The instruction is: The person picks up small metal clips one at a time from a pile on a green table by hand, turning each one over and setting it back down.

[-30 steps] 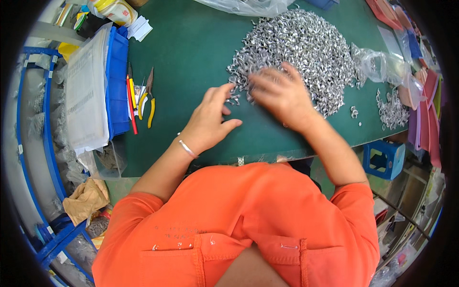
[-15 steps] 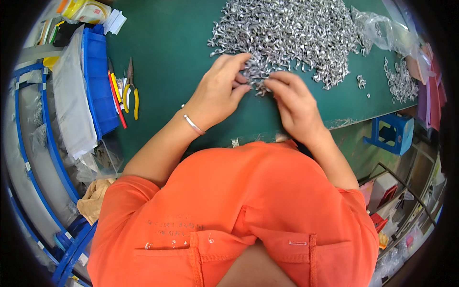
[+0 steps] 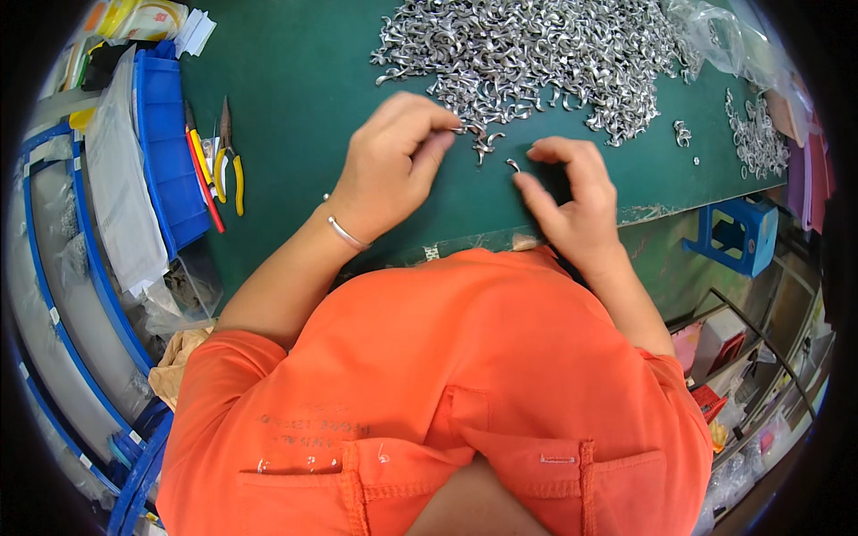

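Note:
A large heap of small curved silver metal pieces (image 3: pixel 545 54) covers the far middle of the green table. My left hand (image 3: pixel 393 156), with a bracelet on its wrist, is closed in a pinch at the heap's near left edge. At its fingertips shows a curved metal piece (image 3: pixel 459 129). Just right of it lie a few loose pieces (image 3: pixel 484 145). My right hand (image 3: pixel 576 201) is open, thumb and forefinger apart. One single metal piece (image 3: pixel 512 165) is by its thumb tip; whether they touch I cannot tell.
On the left, pliers with yellow handles (image 3: pixel 230 165) and a red pen-like tool (image 3: pixel 213 210) lie beside a blue bin (image 3: pixel 174 147). A small cluster of metal bits (image 3: pixel 682 134), metal rings (image 3: pixel 760 134) and a clear plastic bag (image 3: pixel 728 40) are at the right. A blue stool (image 3: pixel 737 237) stands below.
My hands have moved apart, the right one opening its thumb and forefinger. Loose pieces that were bunched between them now lie more spread out, and the view has shifted slightly.

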Demonstrator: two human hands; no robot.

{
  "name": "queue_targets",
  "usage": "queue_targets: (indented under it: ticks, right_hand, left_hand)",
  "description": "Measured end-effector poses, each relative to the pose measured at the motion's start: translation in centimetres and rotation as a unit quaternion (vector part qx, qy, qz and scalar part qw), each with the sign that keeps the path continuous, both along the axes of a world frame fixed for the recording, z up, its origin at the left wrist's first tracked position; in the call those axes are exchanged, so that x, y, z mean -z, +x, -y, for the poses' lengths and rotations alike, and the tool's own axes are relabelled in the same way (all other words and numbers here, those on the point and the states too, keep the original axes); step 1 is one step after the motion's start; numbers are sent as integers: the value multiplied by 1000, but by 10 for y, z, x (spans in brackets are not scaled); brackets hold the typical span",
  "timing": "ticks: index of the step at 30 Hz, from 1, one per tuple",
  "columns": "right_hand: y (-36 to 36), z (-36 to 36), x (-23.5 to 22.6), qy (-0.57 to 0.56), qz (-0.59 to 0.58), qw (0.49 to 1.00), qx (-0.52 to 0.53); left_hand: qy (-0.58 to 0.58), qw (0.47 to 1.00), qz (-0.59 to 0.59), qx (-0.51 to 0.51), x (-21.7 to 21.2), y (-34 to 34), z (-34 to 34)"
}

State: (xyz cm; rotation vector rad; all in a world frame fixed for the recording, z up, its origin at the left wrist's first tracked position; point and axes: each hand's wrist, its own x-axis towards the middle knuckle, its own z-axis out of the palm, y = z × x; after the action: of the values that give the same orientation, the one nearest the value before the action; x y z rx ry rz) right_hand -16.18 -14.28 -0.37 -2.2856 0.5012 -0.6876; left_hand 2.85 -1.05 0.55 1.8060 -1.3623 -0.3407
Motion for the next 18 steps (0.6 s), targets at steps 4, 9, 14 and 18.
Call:
queue_targets:
  ticks: [4, 9, 14, 18]
  right_hand:
    - [3, -8, 11, -6, 28, 1000, 0]
    - [14, -19, 2, 62, 157, 984, -61]
    - [14, -28, 7, 211, 152, 966, -7]
    - [14, -29, 8, 257, 156, 954, -19]
  left_hand:
    - [91, 963, -253, -8, -6, -22, -1]
    - [161, 830, -533, 30, -9, -22, 2]
    - [148, 810, -568, -2, -16, -19, 2]
    - [129, 815, -565, -6, -16, -19, 0]
